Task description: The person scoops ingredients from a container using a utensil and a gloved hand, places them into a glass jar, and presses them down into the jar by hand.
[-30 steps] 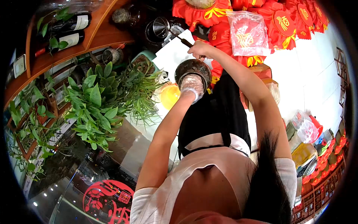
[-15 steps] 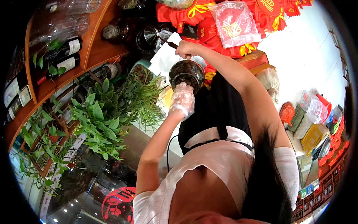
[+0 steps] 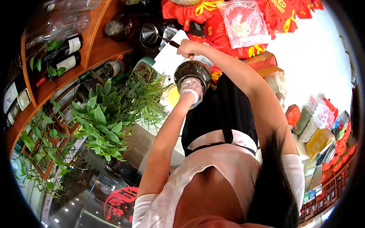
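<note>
Leafy plants (image 3: 99,115) stand near a dark, rounded jar (image 3: 191,69).

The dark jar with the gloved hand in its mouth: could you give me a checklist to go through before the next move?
1. Left hand covered: ok, it wears a clear plastic glove.
2. What its fingers touch inside the dark jar: cannot tell, they are hidden.
3. Right hand closed around the dark handle of the metal utensil: ok.
4. Right hand covered, if that is wanted: not ok, it is bare.
5. Metal utensil's head clear of the jar's mouth: ok, it is well apart from it.
6. Jar firmly supported underneath: cannot tell, its base is out of sight.
</note>
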A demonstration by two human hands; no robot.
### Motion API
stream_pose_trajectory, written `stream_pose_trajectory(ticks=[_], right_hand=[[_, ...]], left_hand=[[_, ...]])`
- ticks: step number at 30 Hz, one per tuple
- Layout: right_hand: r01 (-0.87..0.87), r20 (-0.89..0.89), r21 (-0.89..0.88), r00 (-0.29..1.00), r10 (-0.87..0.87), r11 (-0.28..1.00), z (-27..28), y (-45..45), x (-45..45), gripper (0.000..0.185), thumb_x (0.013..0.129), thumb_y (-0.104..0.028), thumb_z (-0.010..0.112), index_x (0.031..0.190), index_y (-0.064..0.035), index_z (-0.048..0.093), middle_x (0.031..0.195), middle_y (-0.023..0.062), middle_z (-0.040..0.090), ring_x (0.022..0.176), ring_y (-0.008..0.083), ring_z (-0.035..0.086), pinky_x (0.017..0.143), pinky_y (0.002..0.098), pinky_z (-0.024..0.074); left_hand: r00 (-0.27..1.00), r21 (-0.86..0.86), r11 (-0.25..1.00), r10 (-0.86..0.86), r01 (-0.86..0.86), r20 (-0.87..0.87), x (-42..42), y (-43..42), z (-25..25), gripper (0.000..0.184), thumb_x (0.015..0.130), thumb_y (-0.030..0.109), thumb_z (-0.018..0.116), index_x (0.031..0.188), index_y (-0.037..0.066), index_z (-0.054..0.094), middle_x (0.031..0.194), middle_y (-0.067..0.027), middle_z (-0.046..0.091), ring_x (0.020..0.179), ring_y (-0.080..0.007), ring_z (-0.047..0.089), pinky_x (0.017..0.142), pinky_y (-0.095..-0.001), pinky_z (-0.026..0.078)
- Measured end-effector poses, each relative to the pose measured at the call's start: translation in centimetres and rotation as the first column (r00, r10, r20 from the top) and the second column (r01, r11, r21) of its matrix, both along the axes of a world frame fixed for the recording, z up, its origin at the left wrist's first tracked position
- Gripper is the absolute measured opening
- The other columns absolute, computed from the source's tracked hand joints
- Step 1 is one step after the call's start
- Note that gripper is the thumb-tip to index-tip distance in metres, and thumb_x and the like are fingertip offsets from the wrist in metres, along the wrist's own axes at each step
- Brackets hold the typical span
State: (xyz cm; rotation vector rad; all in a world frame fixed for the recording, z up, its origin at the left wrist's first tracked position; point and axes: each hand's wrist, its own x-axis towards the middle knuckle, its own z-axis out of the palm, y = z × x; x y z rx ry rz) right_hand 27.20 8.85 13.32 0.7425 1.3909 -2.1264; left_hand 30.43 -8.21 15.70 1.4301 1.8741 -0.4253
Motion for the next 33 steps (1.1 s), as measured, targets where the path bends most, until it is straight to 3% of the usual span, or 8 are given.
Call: stream_pose_trajectory(ticks=[4,15,18,22,24,25,30,33], right_hand=[[0.005,0.048,-0.01,0.999,-0.005,1.0,-0.4,0.1,-0.7,0.009,0.061,0.003,0.05,0.054,0.0015,0.046,0.045,0.0009,0.032,0.034,0.0082,0.028,0.03,0.0254,0.0208],[0.001,0.154,0.105,0.988,-0.017,0.994,0.7,0.6,-1.9,0.014,0.07,-0.006,0.054,0.07,0.0077,0.055,0.046,0.0077,0.044,0.033,0.0141,0.038,0.029,0.0275,0.0281],[-0.013,0.181,0.14,0.983,-0.013,0.99,0.9,0.7,-2.1,0.015,0.069,-0.007,0.056,0.072,0.0072,0.058,0.048,0.0065,0.047,0.035,0.0131,0.042,0.029,0.0269,0.0306],[-0.028,0.18,0.106,0.984,0.009,0.994,0.0,0.9,-2.3,0.014,0.069,-0.007,0.056,0.072,0.0058,0.059,0.049,0.0063,0.047,0.035,0.0125,0.041,0.03,0.0265,0.0288],[-0.047,0.171,0.12,0.985,0.026,0.992,-0.1,0.9,-2.5,0.013,0.069,-0.007,0.056,0.064,0.0054,0.055,0.048,0.0066,0.045,0.035,0.0121,0.038,0.03,0.0265,0.0257],[-0.024,0.186,0.079,0.983,0.009,0.997,0.2,1.0,-2.6,0.015,0.069,-0.006,0.056,0.06,0.0041,0.052,0.047,0.0063,0.044,0.034,0.0119,0.037,0.03,0.0263,0.0242],[-0.039,0.26,0.038,0.965,0.028,0.999,0.5,0.2,-3.0,0.019,0.07,-0.007,0.056,0.055,-0.0013,0.045,0.046,0.0031,0.039,0.035,0.0102,0.035,0.031,0.0258,0.0218],[-0.077,0.274,0.035,0.96,0.064,0.996,1.6,-0.5,-3.2,0.016,0.074,-0.011,0.055,0.068,-0.0081,0.04,0.047,-0.0033,0.036,0.032,0.0042,0.029,0.03,0.0212,0.0159]], left_hand=[[0.943,0.09,0.939,0.331,-0.332,0.03,0.3,0.4,-0.9,0.02,0.065,0.011,0.051,0.08,0.0,0.06,0.085,-0.0181,0.058,0.081,-0.0257,0.057,0.071,-0.0315,0.045],[1.0,-0.249,0.968,-0.011,0.017,0.024,-0.6,1.7,2.9,0.034,0.069,0.016,0.051,0.098,-0.001,0.055,0.1,-0.0182,0.055,0.087,-0.0245,0.057,0.074,-0.0318,0.044],[0.992,-0.153,0.984,-0.078,0.092,0.096,-0.1,0.9,7.8,0.036,0.065,0.016,0.053,0.094,-0.005,0.052,0.094,-0.0192,0.054,0.083,-0.0269,0.055,0.074,-0.0314,0.044],[0.977,-0.191,0.969,0.18,-0.157,0.11,2.3,-1.2,7.0,0.044,0.069,0.014,0.049,0.104,-0.012,0.043,0.104,-0.0262,0.047,0.099,-0.0312,0.048,0.081,-0.0357,0.04],[0.933,0.333,0.911,0.313,-0.244,-0.174,3.1,-2.1,5.4,0.047,0.071,0.013,0.046,0.11,-0.012,0.039,0.109,-0.0262,0.044,0.105,-0.0298,0.043,0.085,-0.0365,0.038],[0.946,0.134,0.942,0.317,-0.307,-0.067,3.0,-1.5,5.2,0.059,0.071,0.015,0.048,0.119,-0.011,0.025,0.121,-0.0284,0.031,0.115,-0.0319,0.033,0.091,-0.0387,0.032],[0.788,-0.13,0.786,0.614,-0.604,0.055,1.1,-0.2,3.5,0.076,0.064,0.02,0.061,0.127,-0.002,0.023,0.131,-0.0226,0.021,0.123,-0.0318,0.021,0.094,-0.0466,0.027],[0.854,-0.037,0.862,0.507,-0.506,0.115,0.7,-0.2,2.9,0.043,0.074,0.019,0.048,0.109,-0.007,0.046,0.116,-0.0209,0.044,0.107,-0.031,0.043,0.091,-0.0384,0.034]])
